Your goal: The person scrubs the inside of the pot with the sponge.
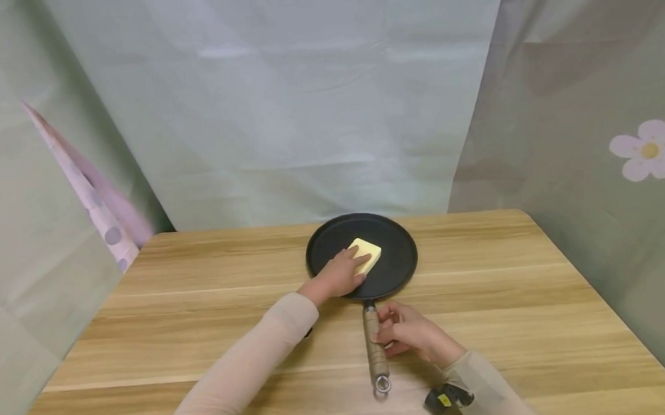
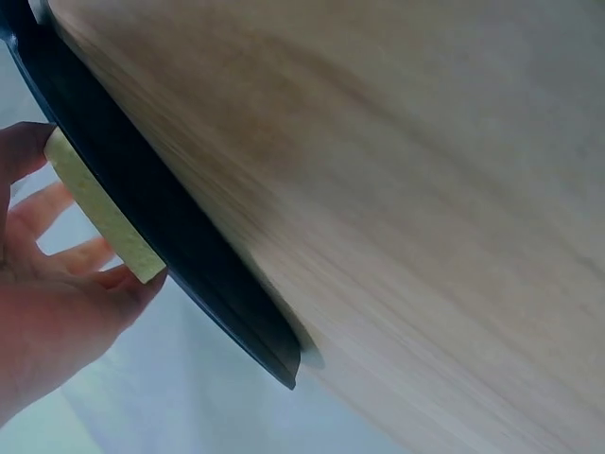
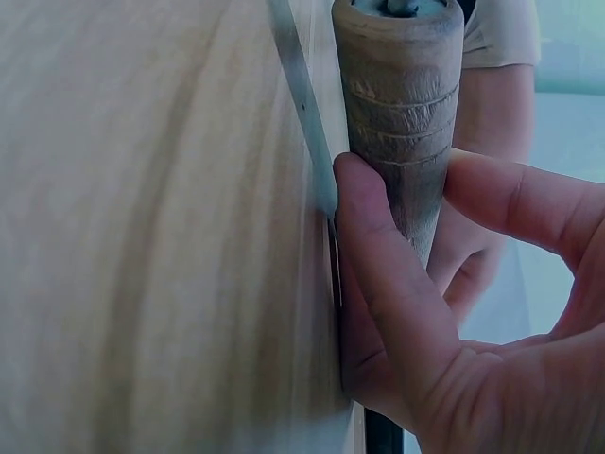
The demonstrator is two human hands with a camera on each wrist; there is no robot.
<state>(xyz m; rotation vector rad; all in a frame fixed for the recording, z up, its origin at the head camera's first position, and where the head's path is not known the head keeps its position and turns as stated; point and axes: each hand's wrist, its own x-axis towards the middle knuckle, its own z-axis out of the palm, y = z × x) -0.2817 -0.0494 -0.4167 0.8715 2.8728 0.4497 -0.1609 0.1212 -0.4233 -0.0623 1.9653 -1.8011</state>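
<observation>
A round black frying pan (image 1: 394,268) lies flat near the back of the table, its wooden handle (image 1: 376,354) pointing toward me. On the pan's surface sits a pale yellow sponge (image 1: 368,248), held by my left hand (image 1: 338,275). Seen from the left wrist, thumb and fingers span the sponge (image 2: 102,210) at its edges, and its flat side lies against the pan (image 2: 156,194). My right hand (image 1: 411,334) pinches the handle from the right. The right wrist view has thumb and fingers on opposite sides of the handle (image 3: 399,113).
The wood-grain table (image 1: 211,270) extends around the pan. Pale cloth (image 1: 282,110) hangs behind it and along both sides, with a flower print (image 1: 650,149) at right. A black device (image 1: 448,399) is on the right wrist.
</observation>
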